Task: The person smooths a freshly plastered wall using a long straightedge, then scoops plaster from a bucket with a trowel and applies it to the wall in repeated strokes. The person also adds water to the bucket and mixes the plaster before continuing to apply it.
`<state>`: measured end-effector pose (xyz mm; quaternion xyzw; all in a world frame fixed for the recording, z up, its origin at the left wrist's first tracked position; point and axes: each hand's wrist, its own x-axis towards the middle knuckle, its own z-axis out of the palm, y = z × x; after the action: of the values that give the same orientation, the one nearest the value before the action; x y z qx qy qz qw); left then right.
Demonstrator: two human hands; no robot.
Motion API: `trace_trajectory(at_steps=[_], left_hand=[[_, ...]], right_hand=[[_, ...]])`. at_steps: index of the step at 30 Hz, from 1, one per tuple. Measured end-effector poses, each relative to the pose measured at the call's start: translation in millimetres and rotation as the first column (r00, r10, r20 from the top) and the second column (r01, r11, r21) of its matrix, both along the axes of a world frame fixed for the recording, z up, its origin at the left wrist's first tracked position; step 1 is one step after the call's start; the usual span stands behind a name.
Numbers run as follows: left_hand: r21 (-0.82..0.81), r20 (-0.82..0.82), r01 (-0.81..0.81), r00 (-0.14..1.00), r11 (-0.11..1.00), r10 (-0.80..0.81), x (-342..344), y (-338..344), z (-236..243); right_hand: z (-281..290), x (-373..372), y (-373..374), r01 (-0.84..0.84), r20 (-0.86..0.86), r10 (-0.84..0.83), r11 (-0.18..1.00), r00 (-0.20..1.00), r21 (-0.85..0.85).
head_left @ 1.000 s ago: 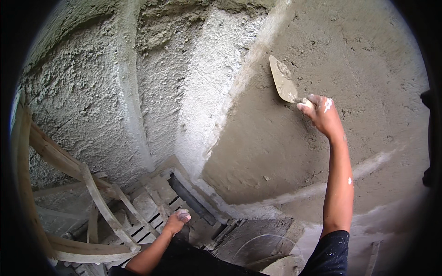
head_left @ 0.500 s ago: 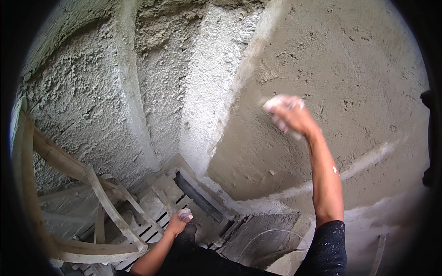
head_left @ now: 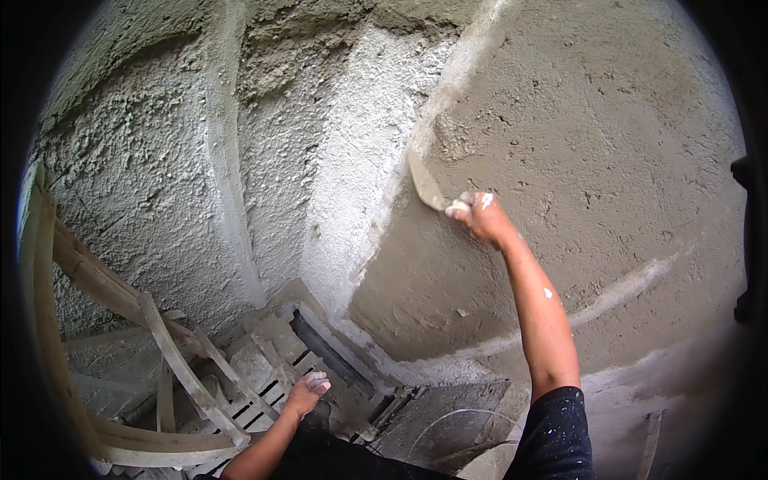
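Note:
A trowel [head_left: 427,186] is in my right hand [head_left: 483,218], which is closed round its handle. Its pale, slightly curved blade lies against the wall, the tip reaching the whitish strip at the edge of the grey-brown wet plaster [head_left: 448,280]. White smears mark this hand and forearm. Low in the view, my left hand [head_left: 307,394] is closed in front of my body, its fingers coated with pale plaster. Whether anything sits inside that fist is hidden.
A rough, unsmoothed wall [head_left: 144,192] with a vertical strip [head_left: 228,176] stands on the left. Bent wooden framing [head_left: 104,280] is at lower left, above slatted boards [head_left: 256,400]. A dark rectangular trough [head_left: 332,352] lies at the wall's foot. Below the plaster a thin hoop [head_left: 464,411] curves.
My right hand has moved down and slightly left, and the trowel blade, blurred or hidden before, now shows clearly at the plaster's edge. My left hand stays closed.

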<state>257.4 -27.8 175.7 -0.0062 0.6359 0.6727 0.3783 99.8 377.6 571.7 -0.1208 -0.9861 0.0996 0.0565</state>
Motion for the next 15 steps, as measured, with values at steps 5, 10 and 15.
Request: trace_trajectory(at_steps=[5, 10, 15], left_hand=[[-0.016, 0.004, -0.006, 1.000, 1.000, 0.006, 1.2, -4.9, -8.2], [0.016, 0.024, -0.015, 1.000, 1.000, 0.014, 3.6, -1.1, -8.6], [-0.053, -0.034, 0.042, 0.998, 0.998, -0.044, 7.5, -5.2, -11.4]], right_hand=[[60.4, 0.5, 3.1, -0.008, -0.039, -0.002, 0.965, 0.999, -0.260], [102.1, 25.5, -0.6, 0.022, -0.150, -0.012, 0.998, 0.989, 0.066], [94.0, 78.9, -16.5, 0.180, -0.371, 0.012, 0.860, 0.928, 0.477]])
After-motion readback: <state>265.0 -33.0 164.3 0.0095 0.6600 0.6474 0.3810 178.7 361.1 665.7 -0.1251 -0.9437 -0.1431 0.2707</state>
